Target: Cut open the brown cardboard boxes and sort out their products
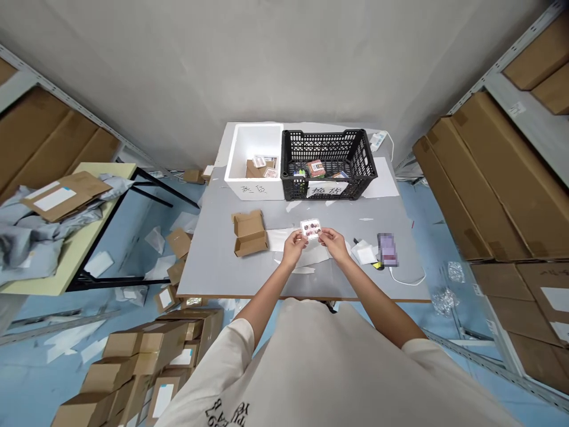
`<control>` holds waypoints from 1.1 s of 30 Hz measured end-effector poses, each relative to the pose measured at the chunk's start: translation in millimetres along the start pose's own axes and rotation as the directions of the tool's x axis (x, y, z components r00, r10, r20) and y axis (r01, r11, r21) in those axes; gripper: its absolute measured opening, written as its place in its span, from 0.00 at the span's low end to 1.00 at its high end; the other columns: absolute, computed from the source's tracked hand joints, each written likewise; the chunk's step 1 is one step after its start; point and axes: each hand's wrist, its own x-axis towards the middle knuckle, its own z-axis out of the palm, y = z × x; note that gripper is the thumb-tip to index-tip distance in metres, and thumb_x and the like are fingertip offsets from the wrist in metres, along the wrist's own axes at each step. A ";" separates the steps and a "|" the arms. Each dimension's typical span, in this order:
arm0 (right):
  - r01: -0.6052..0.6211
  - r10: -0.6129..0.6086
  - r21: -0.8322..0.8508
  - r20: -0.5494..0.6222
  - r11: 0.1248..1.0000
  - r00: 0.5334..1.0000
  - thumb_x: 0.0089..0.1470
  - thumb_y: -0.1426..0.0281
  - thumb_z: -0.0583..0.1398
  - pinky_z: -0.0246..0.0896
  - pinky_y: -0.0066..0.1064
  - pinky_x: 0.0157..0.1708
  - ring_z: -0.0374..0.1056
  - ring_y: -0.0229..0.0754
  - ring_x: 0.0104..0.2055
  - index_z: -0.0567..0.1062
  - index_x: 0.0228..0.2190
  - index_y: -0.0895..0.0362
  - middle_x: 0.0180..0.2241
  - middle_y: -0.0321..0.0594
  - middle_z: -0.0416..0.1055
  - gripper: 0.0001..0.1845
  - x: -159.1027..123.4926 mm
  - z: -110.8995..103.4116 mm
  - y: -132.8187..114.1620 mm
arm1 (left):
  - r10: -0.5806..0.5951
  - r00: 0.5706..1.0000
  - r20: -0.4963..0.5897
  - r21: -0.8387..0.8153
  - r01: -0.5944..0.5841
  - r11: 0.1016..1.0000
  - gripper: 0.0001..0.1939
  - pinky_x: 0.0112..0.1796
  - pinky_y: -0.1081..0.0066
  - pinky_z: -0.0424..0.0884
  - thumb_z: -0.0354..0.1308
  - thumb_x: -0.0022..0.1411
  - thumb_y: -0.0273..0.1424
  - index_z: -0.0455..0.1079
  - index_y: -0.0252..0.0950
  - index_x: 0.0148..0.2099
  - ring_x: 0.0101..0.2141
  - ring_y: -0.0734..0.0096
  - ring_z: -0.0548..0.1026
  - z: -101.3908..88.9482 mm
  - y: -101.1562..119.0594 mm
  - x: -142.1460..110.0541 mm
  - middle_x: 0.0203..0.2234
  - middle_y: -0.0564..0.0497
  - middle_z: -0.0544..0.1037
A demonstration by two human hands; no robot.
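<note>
Between my two hands I hold a small clear plastic case (310, 228) with rows of dark and pink pieces in it, too small to name surely. My left hand (293, 247) pinches its left edge, and my right hand (335, 243) grips the right edge. The case is raised over pale paper or tape on the grey table (213, 261). An opened brown cardboard box (249, 233) lies left of my left hand, its lid folded back. White squares of packaging (364, 252) and a phone (388, 249) with a blurred screen are to the right of my right hand.
Along the table's back stand a white foam box (254, 191) and a black plastic crate (329, 155), each holding small packages. A white cable (409, 283) runs by the phone. Cardboard boxes (146, 344) are piled at lower left; shelves of large cartons (484, 184) stand at right.
</note>
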 end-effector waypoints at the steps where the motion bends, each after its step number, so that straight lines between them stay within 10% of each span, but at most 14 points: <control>1: 0.015 -0.015 -0.020 0.008 1.000 1.000 0.44 0.47 0.68 0.68 0.33 0.36 0.73 0.42 0.33 0.77 0.40 0.54 0.30 0.38 0.77 0.28 6.5 8.0 -2.1 | 0.014 1.000 -0.007 -0.007 -0.014 1.000 0.26 0.38 0.66 0.75 0.67 0.55 0.46 0.71 0.38 0.52 0.34 0.69 0.78 -6.7 2.6 6.5 0.37 0.48 0.78; 15: -0.030 0.025 0.069 0.070 0.997 0.997 0.40 0.53 0.71 0.67 0.30 0.27 0.68 0.37 0.25 0.76 0.31 0.56 0.23 0.36 0.74 0.22 142.9 191.8 -59.5 | 0.117 0.946 -0.301 0.022 -0.116 0.993 0.21 0.29 0.72 0.71 0.64 0.58 0.46 0.72 0.35 0.45 0.25 0.74 0.75 -132.0 80.8 141.5 0.25 0.53 0.76; 19: -0.044 0.036 0.187 0.045 0.981 0.998 0.45 0.59 0.70 0.71 0.30 0.32 0.73 0.39 0.30 0.75 0.32 0.55 0.27 0.37 0.77 0.16 180.1 226.1 -76.3 | 0.196 0.924 -0.328 0.044 -0.192 0.980 0.19 0.39 0.67 0.75 0.61 0.62 0.40 0.71 0.36 0.52 0.36 0.68 0.80 -145.0 98.5 181.9 0.36 0.46 0.81; 23: -0.072 0.052 0.277 0.081 0.958 0.995 0.48 0.64 0.70 0.75 0.33 0.40 0.77 0.42 0.39 0.75 0.38 0.53 0.34 0.40 0.80 0.15 192.2 236.4 -76.3 | 0.252 0.914 -0.317 0.054 -0.248 0.967 0.21 0.52 0.62 0.72 0.61 0.62 0.32 0.68 0.36 0.58 0.54 0.61 0.76 -150.0 92.8 193.7 0.55 0.38 0.76; 33: -0.167 0.162 0.162 0.042 0.973 0.986 0.47 0.67 0.69 0.75 0.33 0.37 0.77 0.41 0.34 0.77 0.35 0.55 0.31 0.41 0.80 0.11 164.6 193.6 -23.8 | 0.086 0.960 -0.267 0.023 -0.082 0.996 0.16 0.56 0.57 0.70 0.60 0.62 0.29 0.71 0.34 0.53 0.54 0.60 0.76 -141.5 34.3 154.4 0.52 0.37 0.78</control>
